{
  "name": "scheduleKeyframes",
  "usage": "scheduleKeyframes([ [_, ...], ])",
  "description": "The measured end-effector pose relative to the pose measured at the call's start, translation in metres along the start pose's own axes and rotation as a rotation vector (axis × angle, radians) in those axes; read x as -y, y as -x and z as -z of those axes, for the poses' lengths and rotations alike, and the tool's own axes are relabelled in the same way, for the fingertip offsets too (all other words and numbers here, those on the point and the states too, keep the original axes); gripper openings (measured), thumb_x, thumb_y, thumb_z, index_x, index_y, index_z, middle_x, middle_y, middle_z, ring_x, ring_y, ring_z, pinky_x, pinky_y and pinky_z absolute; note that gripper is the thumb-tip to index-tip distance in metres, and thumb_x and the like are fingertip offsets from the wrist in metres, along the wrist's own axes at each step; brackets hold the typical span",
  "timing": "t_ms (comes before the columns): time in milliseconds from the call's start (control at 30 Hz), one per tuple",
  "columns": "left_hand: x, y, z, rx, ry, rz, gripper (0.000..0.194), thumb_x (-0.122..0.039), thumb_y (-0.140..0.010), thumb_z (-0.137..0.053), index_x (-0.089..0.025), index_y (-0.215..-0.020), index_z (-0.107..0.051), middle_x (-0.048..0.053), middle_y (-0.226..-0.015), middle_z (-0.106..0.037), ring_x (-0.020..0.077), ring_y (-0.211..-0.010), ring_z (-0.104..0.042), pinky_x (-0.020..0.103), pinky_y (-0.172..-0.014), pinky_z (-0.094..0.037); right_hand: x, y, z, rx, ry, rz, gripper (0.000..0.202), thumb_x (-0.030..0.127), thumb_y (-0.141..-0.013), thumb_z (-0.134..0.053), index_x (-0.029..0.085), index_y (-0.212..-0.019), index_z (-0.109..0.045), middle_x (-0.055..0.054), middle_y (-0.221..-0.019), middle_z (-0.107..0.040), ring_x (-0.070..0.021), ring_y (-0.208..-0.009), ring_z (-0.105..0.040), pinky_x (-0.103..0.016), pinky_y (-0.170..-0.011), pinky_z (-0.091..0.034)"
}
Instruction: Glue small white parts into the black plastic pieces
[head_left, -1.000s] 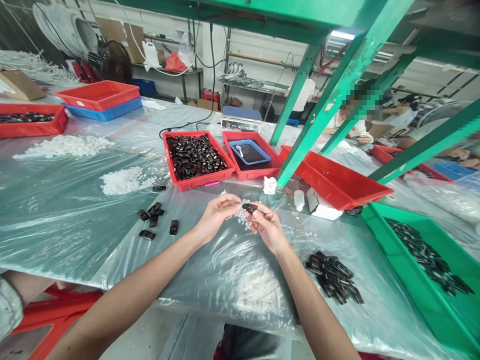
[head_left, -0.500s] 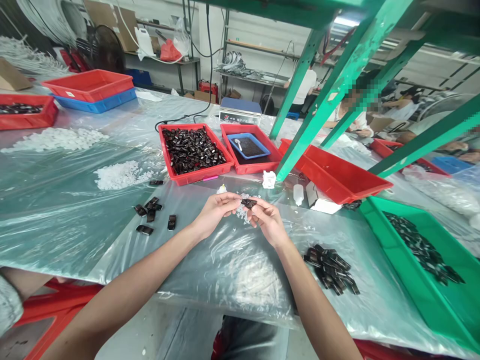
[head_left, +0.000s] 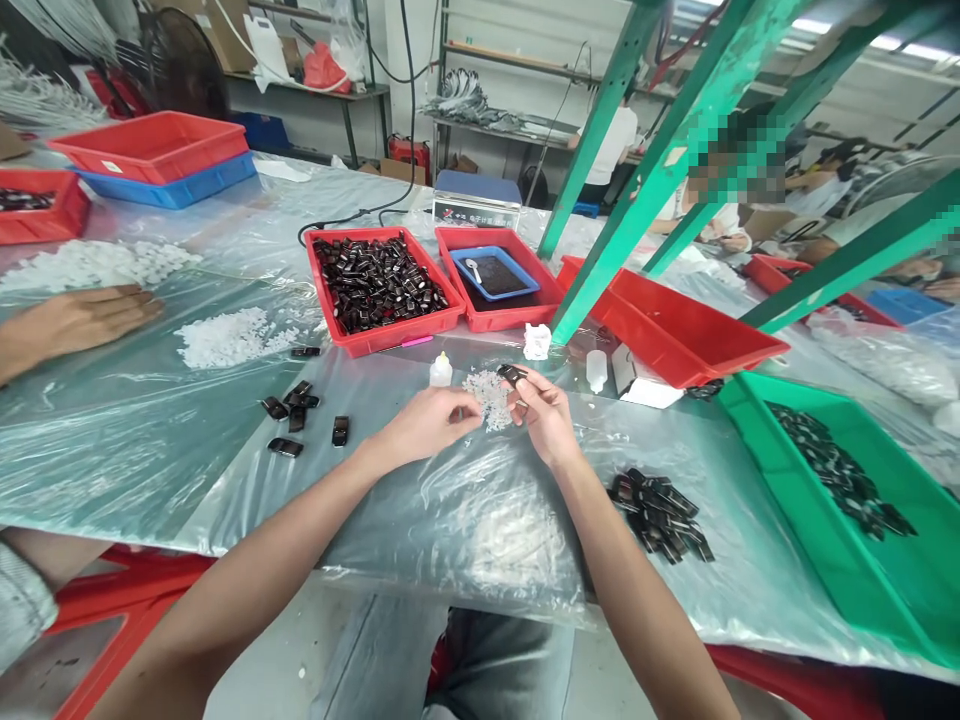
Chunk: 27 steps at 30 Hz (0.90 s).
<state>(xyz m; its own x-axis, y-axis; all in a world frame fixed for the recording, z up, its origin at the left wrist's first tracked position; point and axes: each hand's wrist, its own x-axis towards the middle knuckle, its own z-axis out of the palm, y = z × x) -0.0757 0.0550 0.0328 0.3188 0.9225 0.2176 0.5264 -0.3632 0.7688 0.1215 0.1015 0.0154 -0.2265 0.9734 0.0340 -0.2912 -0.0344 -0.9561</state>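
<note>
My right hand [head_left: 549, 418] pinches a small glossy black plastic piece [head_left: 513, 375] above the table. To its left, my left hand [head_left: 433, 422] has its thumb and fingertips together at the edge of a pile of tiny white pieces [head_left: 491, 402]. Whatever is between those fingertips, if anything, is too small to make out. A white bottle with a yellow tip [head_left: 440, 370] stands just behind my left hand. Several similar black pieces [head_left: 297, 408] lie loose to the left, and a heap of them [head_left: 660, 512] sits right of my right forearm.
A red tray [head_left: 352, 346] full of black pieces stands behind my hands, beside another red tray [head_left: 491, 322] holding a blue one. At right are a green tray [head_left: 862, 590] and slanted green posts [head_left: 645, 190]. Another person's hand [head_left: 90, 318] rests at far left near white pieces.
My hands have separated: the black piece stays in my right hand, while my left has drawn back and lowered to the tiny white pieces. Another person's hand has appeared at far left.
</note>
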Motion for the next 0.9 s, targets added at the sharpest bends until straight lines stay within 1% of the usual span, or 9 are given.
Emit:
scheduleKeyframes([
  [100, 0.000, 0.005, 0.001, 0.198, -0.244, -0.019, 0.013, -0.027, -0.085, -0.062, -0.021, -0.076, -0.070, 0.002, -0.076, -0.070, 0.0170, -0.069, -0.060, 0.028, -0.064, -0.037, 0.002, 0.000, 0.001, -0.033, -0.029, -0.003, 0.033, 0.040, -0.071, -0.081, 0.022, -0.097, -0.074, -0.004, -0.091, -0.074, -0.0112, -0.057, -0.053, -0.023, -0.043, -0.034],
  [200, 0.000, 0.007, -0.002, 0.253, -0.371, 0.019, 0.011, -0.022, -0.083, -0.061, -0.021, -0.075, -0.069, 0.003, -0.079, -0.070, 0.0186, -0.071, -0.061, 0.028, -0.063, -0.035, 0.003, 0.003, -0.001, -0.018, -0.031, 0.002, 0.032, 0.040, -0.072, -0.081, 0.022, -0.097, -0.075, -0.004, -0.090, -0.074, -0.0108, -0.056, -0.052, -0.023, -0.043, -0.034],
  [300, 0.001, 0.007, -0.003, 0.261, -0.380, -0.001, 0.016, -0.016, -0.082, -0.056, -0.021, -0.074, -0.069, 0.003, -0.078, -0.070, 0.0187, -0.071, -0.061, 0.028, -0.064, -0.036, 0.001, 0.005, -0.004, 0.012, 0.003, 0.008, 0.033, 0.040, -0.073, -0.080, 0.020, -0.098, -0.075, -0.006, -0.089, -0.075, -0.0112, -0.056, -0.052, -0.024, -0.043, -0.034],
  [400, 0.000, 0.004, 0.000, 0.170, -0.256, -0.045, 0.016, -0.018, -0.084, -0.056, -0.021, -0.076, -0.070, 0.002, -0.076, -0.069, 0.0170, -0.068, -0.059, 0.028, -0.066, -0.038, -0.001, 0.004, -0.005, 0.024, 0.045, 0.015, 0.035, 0.042, -0.073, -0.080, 0.020, -0.101, -0.075, -0.006, -0.087, -0.075, -0.0118, -0.055, -0.051, -0.024, -0.043, -0.034],
  [533, -0.002, -0.001, 0.003, -0.170, 0.186, 0.007, 0.018, -0.034, -0.086, -0.064, -0.018, -0.086, -0.073, 0.004, -0.082, -0.072, 0.0158, -0.071, -0.060, 0.027, -0.066, -0.043, -0.004, 0.004, -0.006, 0.029, 0.086, 0.047, 0.039, 0.043, -0.072, -0.082, 0.021, -0.103, -0.074, -0.004, -0.077, -0.073, -0.0119, -0.054, -0.051, -0.024, -0.043, -0.035],
  [600, -0.003, -0.003, 0.002, -0.286, 0.432, 0.077, 0.025, -0.041, -0.083, -0.070, -0.017, -0.087, -0.074, 0.004, -0.077, -0.070, 0.0151, -0.067, -0.059, 0.026, -0.063, -0.045, -0.005, 0.006, -0.008, 0.042, 0.084, 0.047, 0.038, 0.043, -0.072, -0.083, 0.021, -0.102, -0.074, -0.002, -0.073, -0.071, -0.0119, -0.053, -0.051, -0.024, -0.043, -0.036],
  [700, -0.002, -0.005, -0.002, -0.310, 0.638, 0.150, 0.030, -0.044, -0.077, -0.076, -0.016, -0.087, -0.076, 0.002, -0.070, -0.067, 0.0135, -0.062, -0.057, 0.026, -0.061, -0.045, -0.005, 0.008, -0.012, 0.071, 0.072, 0.034, 0.037, 0.043, -0.072, -0.083, 0.023, -0.101, -0.074, -0.001, -0.068, -0.070, -0.0119, -0.052, -0.051, -0.024, -0.043, -0.036],
  [800, -0.001, -0.006, -0.004, -0.323, 0.675, 0.173, 0.030, -0.044, -0.075, -0.079, -0.016, -0.085, -0.077, 0.003, -0.073, -0.069, 0.0130, -0.063, -0.056, 0.026, -0.062, -0.046, -0.005, 0.010, -0.014, 0.086, 0.068, 0.037, 0.034, 0.042, -0.074, -0.082, 0.023, -0.101, -0.074, -0.001, -0.067, -0.070, -0.0117, -0.050, -0.050, -0.024, -0.044, -0.036],
  [900, -0.001, -0.007, -0.004, -0.329, 0.680, 0.182, 0.029, -0.043, -0.074, -0.080, -0.016, -0.084, -0.077, 0.003, -0.073, -0.069, 0.0126, -0.063, -0.056, 0.026, -0.063, -0.046, -0.004, 0.011, -0.015, 0.095, 0.065, 0.041, 0.032, 0.040, -0.074, -0.082, 0.024, -0.101, -0.074, -0.002, -0.075, -0.073, -0.0125, -0.053, -0.052, -0.024, -0.044, -0.037],
])
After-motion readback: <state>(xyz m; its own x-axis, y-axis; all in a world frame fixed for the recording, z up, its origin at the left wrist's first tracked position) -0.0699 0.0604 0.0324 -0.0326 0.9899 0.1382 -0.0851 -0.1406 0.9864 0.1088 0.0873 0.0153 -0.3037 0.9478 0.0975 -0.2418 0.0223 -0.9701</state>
